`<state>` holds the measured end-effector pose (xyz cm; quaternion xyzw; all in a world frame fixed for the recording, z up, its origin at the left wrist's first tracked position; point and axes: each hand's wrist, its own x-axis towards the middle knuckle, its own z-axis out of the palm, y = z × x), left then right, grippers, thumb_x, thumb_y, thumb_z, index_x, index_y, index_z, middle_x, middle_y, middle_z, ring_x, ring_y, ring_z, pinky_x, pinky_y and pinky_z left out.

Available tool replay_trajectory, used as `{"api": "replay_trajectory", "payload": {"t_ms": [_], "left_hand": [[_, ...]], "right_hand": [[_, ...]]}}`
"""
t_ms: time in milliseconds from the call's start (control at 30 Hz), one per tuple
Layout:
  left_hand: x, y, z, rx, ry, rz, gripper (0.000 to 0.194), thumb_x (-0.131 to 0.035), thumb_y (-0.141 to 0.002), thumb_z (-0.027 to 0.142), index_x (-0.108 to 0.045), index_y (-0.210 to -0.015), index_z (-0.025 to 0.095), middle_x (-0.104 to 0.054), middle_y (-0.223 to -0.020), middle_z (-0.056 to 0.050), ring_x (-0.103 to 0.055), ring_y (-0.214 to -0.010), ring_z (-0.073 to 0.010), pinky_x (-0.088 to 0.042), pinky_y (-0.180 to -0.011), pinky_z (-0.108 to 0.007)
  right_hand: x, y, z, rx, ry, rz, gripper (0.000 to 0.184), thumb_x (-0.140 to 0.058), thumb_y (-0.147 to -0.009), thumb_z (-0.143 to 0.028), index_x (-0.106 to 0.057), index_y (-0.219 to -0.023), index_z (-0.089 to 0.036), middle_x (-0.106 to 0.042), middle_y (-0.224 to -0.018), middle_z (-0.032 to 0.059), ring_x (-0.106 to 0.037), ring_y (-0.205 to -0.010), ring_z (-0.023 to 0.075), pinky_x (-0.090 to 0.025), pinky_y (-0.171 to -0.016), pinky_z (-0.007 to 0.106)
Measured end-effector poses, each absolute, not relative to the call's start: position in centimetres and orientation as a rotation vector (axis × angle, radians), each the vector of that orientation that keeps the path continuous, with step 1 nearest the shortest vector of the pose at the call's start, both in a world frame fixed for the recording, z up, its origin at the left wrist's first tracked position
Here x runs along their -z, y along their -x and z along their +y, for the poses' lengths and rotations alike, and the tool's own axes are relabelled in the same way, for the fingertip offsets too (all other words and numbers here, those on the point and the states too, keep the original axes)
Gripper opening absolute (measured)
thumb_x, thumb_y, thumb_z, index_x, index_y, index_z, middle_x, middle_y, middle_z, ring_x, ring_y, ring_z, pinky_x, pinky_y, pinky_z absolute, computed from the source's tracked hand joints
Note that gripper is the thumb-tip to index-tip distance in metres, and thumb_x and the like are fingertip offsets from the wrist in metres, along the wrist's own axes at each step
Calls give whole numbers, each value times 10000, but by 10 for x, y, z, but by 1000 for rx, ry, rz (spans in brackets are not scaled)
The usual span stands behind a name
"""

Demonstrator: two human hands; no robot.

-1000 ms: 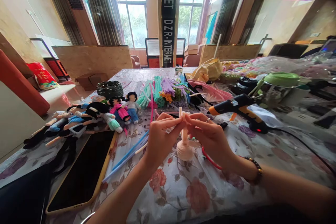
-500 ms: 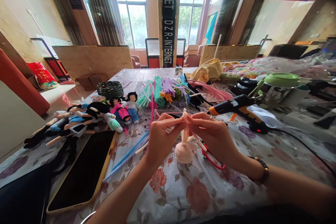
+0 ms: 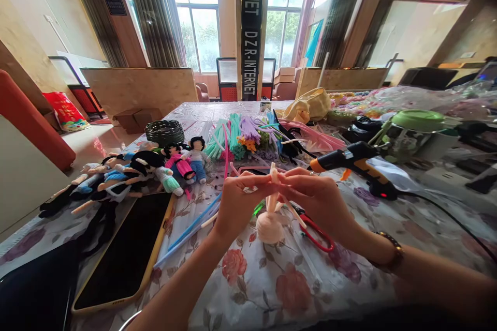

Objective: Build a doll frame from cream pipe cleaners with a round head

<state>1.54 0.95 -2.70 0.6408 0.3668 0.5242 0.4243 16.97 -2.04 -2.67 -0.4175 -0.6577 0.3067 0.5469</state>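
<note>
My left hand (image 3: 239, 201) and my right hand (image 3: 320, 197) meet in front of me, thumbs and fingertips pinched around peach pipe cleaners (image 3: 273, 201). Below the fingers, the stems run into a round, wound peach ball (image 3: 269, 227), which hangs low over or rests on the tablecloth; I cannot tell which. One pale stem slants down under my right hand. Beside that hand lie red-handled scissors (image 3: 325, 243), their blades partly hidden. A small green object (image 3: 258, 209) shows next to the ball.
Pipe-cleaner dolls (image 3: 176, 163), a dark basket (image 3: 165, 132) and a phone (image 3: 123, 248) are on the left. Bundled pipe cleaners (image 3: 236, 137) lie ahead. A corded glue gun (image 3: 355, 163) with a red light sits at right, near a green-lidded container (image 3: 417, 120).
Both hands keep their pinch at nearly the same spot, with the ball shifted slightly left. More of the scissors and the small green object now show.
</note>
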Motion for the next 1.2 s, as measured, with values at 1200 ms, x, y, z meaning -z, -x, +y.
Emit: {"api": "replay_trajectory", "payload": {"t_ms": [1200], "left_hand": [[28,-17,5,-1014,-1411,709,225,-701,-720,323,-754,-903,202,-734,-848,-41,-621,-758,-157,-444,-735,-266]], "right_hand": [[16,-194,-29,-982,1168,-1728,266,-641,-766,-435,-719,-822,-187,-712,-772,46,-652,-688,167,-527,-623,274]]}}
